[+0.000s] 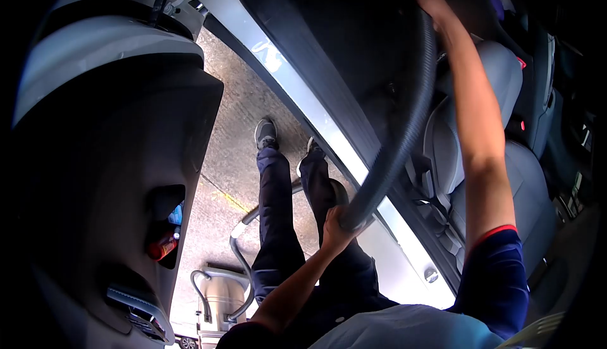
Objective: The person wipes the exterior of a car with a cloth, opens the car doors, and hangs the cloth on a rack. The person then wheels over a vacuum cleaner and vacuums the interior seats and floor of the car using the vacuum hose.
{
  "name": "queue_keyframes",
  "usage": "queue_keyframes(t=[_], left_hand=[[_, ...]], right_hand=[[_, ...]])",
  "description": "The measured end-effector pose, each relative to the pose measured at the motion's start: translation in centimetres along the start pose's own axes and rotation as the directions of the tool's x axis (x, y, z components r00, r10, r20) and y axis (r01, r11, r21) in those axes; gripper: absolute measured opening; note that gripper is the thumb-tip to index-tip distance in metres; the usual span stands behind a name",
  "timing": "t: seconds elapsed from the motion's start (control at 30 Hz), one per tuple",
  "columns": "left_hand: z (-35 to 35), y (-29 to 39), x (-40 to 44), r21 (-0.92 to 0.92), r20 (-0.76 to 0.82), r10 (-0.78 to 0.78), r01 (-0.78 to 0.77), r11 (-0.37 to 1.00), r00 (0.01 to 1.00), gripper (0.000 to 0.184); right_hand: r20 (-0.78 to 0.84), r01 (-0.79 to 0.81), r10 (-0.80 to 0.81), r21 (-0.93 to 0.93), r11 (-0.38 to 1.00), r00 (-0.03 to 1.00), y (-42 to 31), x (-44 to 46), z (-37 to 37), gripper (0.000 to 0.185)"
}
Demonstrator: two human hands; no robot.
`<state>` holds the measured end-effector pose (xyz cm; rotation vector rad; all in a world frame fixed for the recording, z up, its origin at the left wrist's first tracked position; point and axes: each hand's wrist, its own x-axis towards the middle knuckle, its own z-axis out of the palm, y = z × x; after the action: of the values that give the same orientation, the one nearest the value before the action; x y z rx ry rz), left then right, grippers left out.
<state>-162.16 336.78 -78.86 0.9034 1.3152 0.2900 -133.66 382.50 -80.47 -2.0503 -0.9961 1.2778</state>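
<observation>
A thick black ribbed hose (408,124) curves from the car's dark footwell down across the door sill (344,140). My left hand (338,230) is wrapped around its lower part, outside the sill, in front of my legs. Farther up, inside the car, my right hand (427,1) is at the upper part of the hose, with a finger or thumb showing to the left. Shadow hides its other fingers and the hose's end. A thinner hose (240,254) runs along the ground to a metal canister machine (224,295).
An open car door (114,159) stands at the left, its pocket holding a red item (163,246) and a blue one. Grey seats (518,191) are at the right. My shoes (267,134) are on the concrete ground (234,109) between door and sill.
</observation>
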Motion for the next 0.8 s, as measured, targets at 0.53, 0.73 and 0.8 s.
queue_keyframes(t=[0.53, 0.73, 0.8], left_hand=[[1.0, -0.5, -1.0, -0.034, 0.085, 0.069, -0.066, 0.997, 0.994, 0.052], [2.6, -3.5, -3.5, -0.127, 0.153, 0.341, -0.324, 0.938, 0.928, 0.048], [3.1, -3.6, -5.3, -0.124, 0.248, 0.354, -0.333, 0.935, 0.902, 0.047]], right_hand=[[0.118, 0.01, 0.033, -0.35, 0.937, 0.992, -2.1, -1.5, 2.6, 0.072], [0.437, 0.286, 0.029, -0.637, 0.715, 0.899, 4.4, -5.7, 8.7, 0.083], [0.413, 0.226, 0.19, -0.764, 0.604, 0.891, 2.3, -9.4, 6.0, 0.078]])
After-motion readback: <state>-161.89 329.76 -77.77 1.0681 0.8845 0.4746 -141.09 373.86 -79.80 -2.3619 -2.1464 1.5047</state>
